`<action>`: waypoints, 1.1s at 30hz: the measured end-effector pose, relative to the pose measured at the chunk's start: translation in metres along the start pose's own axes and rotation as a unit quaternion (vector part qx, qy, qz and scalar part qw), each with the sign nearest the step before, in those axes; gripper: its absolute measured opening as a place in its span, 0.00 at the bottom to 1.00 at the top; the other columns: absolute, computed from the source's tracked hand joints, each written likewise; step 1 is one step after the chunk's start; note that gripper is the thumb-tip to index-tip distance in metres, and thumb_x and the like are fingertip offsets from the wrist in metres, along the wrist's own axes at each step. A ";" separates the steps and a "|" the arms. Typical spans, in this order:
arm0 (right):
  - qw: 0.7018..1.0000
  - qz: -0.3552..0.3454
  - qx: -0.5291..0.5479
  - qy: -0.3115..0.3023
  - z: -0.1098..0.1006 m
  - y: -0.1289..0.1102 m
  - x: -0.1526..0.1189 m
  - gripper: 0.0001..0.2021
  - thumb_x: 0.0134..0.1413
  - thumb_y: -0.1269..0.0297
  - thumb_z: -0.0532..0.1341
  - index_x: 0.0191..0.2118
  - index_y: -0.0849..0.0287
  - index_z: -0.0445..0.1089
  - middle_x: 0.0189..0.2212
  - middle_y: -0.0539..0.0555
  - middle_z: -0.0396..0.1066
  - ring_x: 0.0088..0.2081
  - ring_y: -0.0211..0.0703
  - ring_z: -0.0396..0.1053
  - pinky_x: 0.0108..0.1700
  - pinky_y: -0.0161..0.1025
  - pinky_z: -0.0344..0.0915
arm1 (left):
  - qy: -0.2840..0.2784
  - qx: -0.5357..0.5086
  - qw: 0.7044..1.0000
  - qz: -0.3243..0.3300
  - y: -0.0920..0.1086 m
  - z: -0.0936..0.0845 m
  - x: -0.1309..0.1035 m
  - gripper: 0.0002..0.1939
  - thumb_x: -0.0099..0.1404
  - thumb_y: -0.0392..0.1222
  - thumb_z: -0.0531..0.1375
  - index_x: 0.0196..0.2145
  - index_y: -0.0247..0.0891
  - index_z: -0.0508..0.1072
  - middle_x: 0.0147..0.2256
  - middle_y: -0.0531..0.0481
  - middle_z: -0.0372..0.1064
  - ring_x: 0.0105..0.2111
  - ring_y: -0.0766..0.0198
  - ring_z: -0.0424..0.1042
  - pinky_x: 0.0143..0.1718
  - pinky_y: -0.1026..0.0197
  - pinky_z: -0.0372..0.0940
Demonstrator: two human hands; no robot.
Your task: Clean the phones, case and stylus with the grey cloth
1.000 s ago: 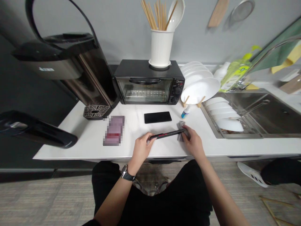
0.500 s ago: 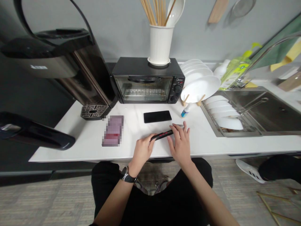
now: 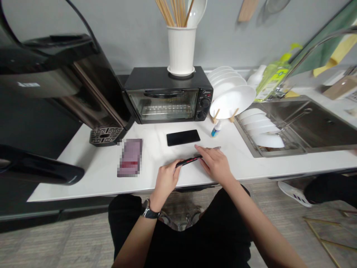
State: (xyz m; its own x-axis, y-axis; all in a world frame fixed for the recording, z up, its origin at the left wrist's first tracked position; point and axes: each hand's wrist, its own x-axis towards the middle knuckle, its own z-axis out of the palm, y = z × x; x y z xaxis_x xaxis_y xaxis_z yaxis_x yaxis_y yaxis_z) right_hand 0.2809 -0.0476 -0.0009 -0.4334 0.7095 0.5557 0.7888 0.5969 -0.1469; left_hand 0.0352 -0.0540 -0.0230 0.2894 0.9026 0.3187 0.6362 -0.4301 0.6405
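Observation:
A thin black object with red marks is held over the white counter near its front edge. My left hand pinches its left end between thumb and fingers. At its right end, my right hand has its fingers pressed together around it, covering that end. Behind them a black phone-like slab lies flat. A small white and blue bottle stands right of the slab. To the left lies a purple, pixelated flat item.
A toaster oven carries a white cup of chopsticks. Left are a coffee-machine-like appliance and a dark cylinder. White plates and a sink are right. A person's shoe shows below.
The view has shifted slightly. My right hand has turned, and its fingers, spread before, are now closer together over the right end. My left hand keeps its hold on the black object.

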 end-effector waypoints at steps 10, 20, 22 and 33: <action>0.989 0.121 0.085 0.013 0.020 -0.070 0.001 0.39 0.44 0.73 0.54 0.68 0.65 0.58 0.66 0.64 0.65 0.73 0.60 0.52 0.74 0.66 0.43 | -0.004 0.041 0.999 -0.003 0.002 0.002 0.001 0.14 0.75 0.36 0.54 0.51 0.40 0.77 0.41 0.47 0.83 0.36 0.58 0.83 0.39 0.61 0.73; 0.998 0.011 0.062 -0.024 0.024 -0.064 0.014 0.40 0.50 0.77 0.52 0.72 0.67 0.54 0.69 0.63 0.62 0.69 0.53 0.60 0.72 0.56 0.56 | -0.009 0.071 0.997 -0.004 -0.002 0.001 0.001 0.13 0.75 0.36 0.55 0.48 0.36 0.78 0.40 0.42 0.83 0.35 0.55 0.83 0.39 0.59 0.74; 0.998 0.051 0.031 -0.005 0.016 -0.033 0.010 0.34 0.50 0.77 0.54 0.66 0.64 0.63 0.63 0.63 0.70 0.64 0.56 0.65 0.69 0.57 0.59 | 0.004 0.038 0.999 0.001 0.001 0.000 0.002 0.13 0.77 0.39 0.55 0.53 0.40 0.77 0.43 0.45 0.83 0.37 0.57 0.83 0.40 0.61 0.74; 0.990 0.088 0.105 0.031 0.033 -0.093 0.015 0.35 0.49 0.74 0.54 0.67 0.65 0.62 0.63 0.62 0.69 0.68 0.55 0.60 0.74 0.60 0.46 | -0.002 0.057 0.998 0.007 0.000 0.005 0.000 0.13 0.73 0.32 0.55 0.47 0.32 0.79 0.37 0.41 0.82 0.33 0.55 0.82 0.38 0.59 0.74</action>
State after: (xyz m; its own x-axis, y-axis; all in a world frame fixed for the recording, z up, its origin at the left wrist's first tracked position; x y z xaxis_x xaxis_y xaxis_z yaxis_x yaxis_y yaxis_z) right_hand 0.1866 -0.0798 -0.0060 -0.2644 0.7896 0.5538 0.7387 0.5350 -0.4100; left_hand 0.0384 -0.0535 -0.0263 0.3014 0.8965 0.3247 0.7097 -0.4383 0.5515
